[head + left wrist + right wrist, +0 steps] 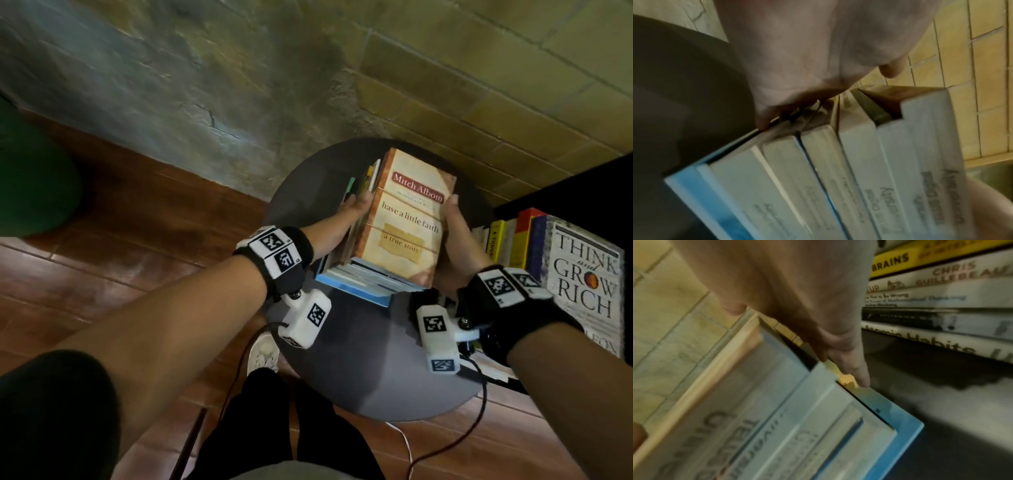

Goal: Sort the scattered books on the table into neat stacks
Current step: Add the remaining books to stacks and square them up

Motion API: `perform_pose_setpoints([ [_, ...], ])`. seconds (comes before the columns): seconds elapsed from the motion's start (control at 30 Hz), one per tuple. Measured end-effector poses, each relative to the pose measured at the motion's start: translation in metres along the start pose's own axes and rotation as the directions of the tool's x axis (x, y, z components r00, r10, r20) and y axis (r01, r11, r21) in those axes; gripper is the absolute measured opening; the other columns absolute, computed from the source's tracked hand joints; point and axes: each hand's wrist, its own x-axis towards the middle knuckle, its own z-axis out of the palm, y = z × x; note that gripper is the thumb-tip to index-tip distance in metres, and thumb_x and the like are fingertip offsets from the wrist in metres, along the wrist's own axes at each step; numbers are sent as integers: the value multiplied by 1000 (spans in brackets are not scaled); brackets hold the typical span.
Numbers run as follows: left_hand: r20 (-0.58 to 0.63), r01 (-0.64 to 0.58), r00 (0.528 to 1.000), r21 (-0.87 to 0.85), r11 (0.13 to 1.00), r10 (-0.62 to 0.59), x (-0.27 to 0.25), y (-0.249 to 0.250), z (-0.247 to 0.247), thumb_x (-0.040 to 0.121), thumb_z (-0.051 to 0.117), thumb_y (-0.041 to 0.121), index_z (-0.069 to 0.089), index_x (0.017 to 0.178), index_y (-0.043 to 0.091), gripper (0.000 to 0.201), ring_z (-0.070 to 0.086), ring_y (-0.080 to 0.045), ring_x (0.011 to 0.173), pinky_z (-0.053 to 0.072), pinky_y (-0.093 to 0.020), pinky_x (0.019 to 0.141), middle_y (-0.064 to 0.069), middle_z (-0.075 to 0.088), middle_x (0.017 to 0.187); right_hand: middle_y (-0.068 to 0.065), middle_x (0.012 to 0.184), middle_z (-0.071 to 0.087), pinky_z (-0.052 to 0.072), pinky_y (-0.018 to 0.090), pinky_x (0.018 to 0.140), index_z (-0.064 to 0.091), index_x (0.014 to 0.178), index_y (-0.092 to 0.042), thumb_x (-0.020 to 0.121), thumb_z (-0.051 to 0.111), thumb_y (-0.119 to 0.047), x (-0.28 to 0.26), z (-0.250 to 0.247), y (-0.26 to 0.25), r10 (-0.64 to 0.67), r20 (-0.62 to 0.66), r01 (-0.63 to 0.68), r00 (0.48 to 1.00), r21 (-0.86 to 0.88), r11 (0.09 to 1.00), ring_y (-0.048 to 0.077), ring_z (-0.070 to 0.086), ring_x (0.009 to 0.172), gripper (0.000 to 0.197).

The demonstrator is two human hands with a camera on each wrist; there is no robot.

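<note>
Stack of paperback books (387, 246), tan-covered volume (409, 219) uppermost, pale blue book (701, 194) lowest: set on the round dark grey counter (370, 370). Flanked by left hand (346, 222) and right hand (455, 236); fingers (857, 369) nearly straight, pressed flat against the stack's opposite sides. A shelved row of books (513, 240) is seen to the right.
</note>
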Motion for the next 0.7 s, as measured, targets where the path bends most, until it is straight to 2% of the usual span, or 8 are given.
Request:
perform_pose_setpoints([
  [0.07, 9, 3, 1000, -36, 999, -2, 7, -4, 2, 52, 43, 99, 12, 152, 39, 121, 20, -18, 148, 17, -52, 119, 6, 14, 163, 10, 108, 74, 53, 47, 87, 66, 113, -28, 90, 22, -72, -2, 6, 5, -23, 26, 23, 999, 4, 1000, 29, 71, 97, 66],
  [0.17, -42, -18, 999, -100, 995, 14, 8, -3, 7, 54, 46, 96, 21, 152, 35, 117, 24, -21, 147, 20, -51, 119, -1, 22, 161, 8, 102, 75, 57, 40, 79, 67, 108, -29, 91, 22, -71, 0, 14, 8, -22, 38, 24, 999, -64, 998, 23, 74, 89, 64],
  [0.27, -70, -2, 998, -100, 995, -5, 16, -12, 9, 55, 48, 95, 24, 150, 38, 113, 11, -20, 150, 11, -53, 120, 1, 19, 161, 4, 93, 77, 60, 34, 65, 67, 105, -29, 90, 22, -71, -2, 15, 7, -13, 27, 16, 1000, -121, 993, 20, 75, 81, 63],
  [0.4, -81, 7, 997, -67, 998, -12, 20, -13, 8, 49, 51, 97, 6, 153, 37, 128, 5, -17, 151, 8, -54, 120, 4, 10, 163, 6, 100, 76, 57, 40, 79, 67, 107, -29, 89, 22, -72, -4, 13, 6, -11, 43, 16, 999, -110, 994, 22, 73, 90, 65],
  [0.53, -72, -15, 997, -37, 999, 12, 2, 3, 16, 43, 55, 95, -7, 153, 33, 141, 9, -18, 150, 13, -50, 121, 3, 8, 163, 4, 94, 76, 56, 40, 79, 66, 104, -29, 92, 19, -69, -6, 11, 6, -39, 58, 44, 998, -87, 995, 20, 74, 86, 62],
  [0.57, -72, -28, 997, -36, 999, 26, -4, 8, 16, 51, 57, 90, -11, 153, 29, 137, 16, -17, 148, 20, -43, 120, 3, 14, 162, 4, 99, 76, 55, 42, 83, 65, 107, -29, 92, 19, -69, -7, 11, 5, -54, 65, 59, 996, -75, 995, 21, 73, 91, 62],
  [0.63, -116, -78, 990, -23, 997, 75, -9, 14, 17, 85, 46, 66, -14, 152, 21, 100, 27, -13, 142, 35, -21, 106, 5, 20, 158, 7, 112, 72, 51, 48, 93, 62, 119, -29, 91, 21, -70, -8, 11, 3, -80, 69, 83, 994, -44, 996, 26, 69, 104, 64],
  [0.7, -133, -109, 986, -64, 992, 100, -15, 22, 24, 99, 31, 48, -17, 152, 23, 75, 24, -18, 145, 39, -15, 91, -1, 9, 162, 8, 119, 69, 49, 49, 96, 56, 129, -28, 92, 20, -68, -8, 12, 0, -115, 62, 117, 991, -13, 993, 26, 66, 109, 65],
])
